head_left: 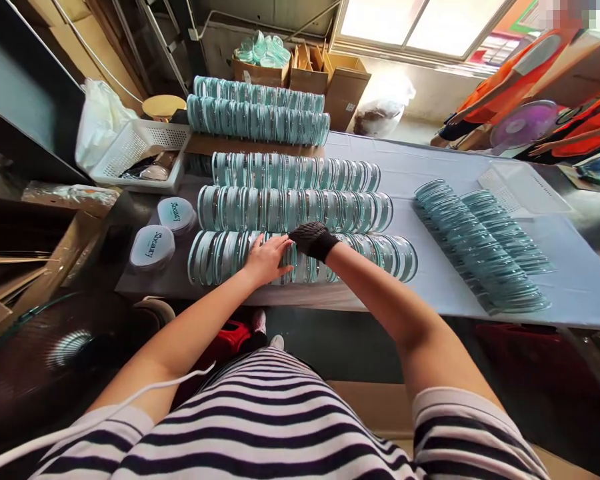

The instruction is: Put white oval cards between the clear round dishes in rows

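Several rows of round clear glass discs stand on edge on the white table [430,167]. My bare left hand [266,259] rests with spread fingers on the nearest row of discs [380,252], near its middle. My right hand [313,239], in a black mesh glove, presses on the same row just to the right of the left hand. Whether either hand grips a disc is hidden. Behind it lie a second row [260,208] and a third row [300,172].
Two fanned-out lines of discs [485,250] lie flat at right, beside a white tray [525,190]. Two stacks of round labelled lids [153,245] sit at left near a white basket [140,150]. Cardboard boxes [347,83] stand behind; people in orange [520,73] sit at far right.
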The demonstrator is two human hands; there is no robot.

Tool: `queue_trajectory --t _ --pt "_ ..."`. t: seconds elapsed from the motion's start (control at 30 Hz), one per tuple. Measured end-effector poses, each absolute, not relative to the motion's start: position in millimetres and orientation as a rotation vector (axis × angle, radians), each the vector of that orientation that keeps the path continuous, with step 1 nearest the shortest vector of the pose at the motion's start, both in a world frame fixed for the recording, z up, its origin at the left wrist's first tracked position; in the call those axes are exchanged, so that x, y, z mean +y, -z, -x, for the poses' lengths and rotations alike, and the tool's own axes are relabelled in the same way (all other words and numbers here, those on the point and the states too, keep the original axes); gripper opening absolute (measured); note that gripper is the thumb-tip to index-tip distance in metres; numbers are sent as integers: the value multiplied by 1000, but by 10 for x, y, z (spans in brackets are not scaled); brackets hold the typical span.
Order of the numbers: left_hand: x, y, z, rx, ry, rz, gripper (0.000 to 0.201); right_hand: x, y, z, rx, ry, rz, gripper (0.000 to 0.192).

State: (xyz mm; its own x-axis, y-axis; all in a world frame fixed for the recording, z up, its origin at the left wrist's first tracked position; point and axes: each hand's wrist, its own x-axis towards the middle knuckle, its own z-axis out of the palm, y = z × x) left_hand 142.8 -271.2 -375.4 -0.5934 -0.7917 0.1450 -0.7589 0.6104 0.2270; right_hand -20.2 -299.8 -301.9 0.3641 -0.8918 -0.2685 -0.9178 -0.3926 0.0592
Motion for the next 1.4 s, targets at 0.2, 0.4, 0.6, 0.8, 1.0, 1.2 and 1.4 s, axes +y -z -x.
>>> queue_trajectory --t 0.2,0.4,0.6,0.8,1.0,1.2,1.4 --pt "-2700 3735 -1414 -2622 215 -1292 64 -2019 3750 462 1811 -178 2331 37" --pt "-2721 3728 -1459 -2647 200 -1288 65 -1636 4387 382 1864 -214 2148 43" --pt "-2695 3612 -1296 -2705 169 -1249 68 -2077 3648 759 2023 -96 2227 42" --pt "-2670 3689 -860 -2750 216 -1171 79 -3148 3027 856 1901 -557 2267 29" --pt "-2707 3796 -835 -2720 206 -1190 82 -3309 3021 674 1766 -555 2381 22" --pt "-2676 3780 -823 -2675 215 -1221 75 -2309 3299 922 1893 -297 2384 31" --pt "-2651 3802 -829 -2672 188 -1246 76 -1590 4287 845 1986 -130 2038 36"
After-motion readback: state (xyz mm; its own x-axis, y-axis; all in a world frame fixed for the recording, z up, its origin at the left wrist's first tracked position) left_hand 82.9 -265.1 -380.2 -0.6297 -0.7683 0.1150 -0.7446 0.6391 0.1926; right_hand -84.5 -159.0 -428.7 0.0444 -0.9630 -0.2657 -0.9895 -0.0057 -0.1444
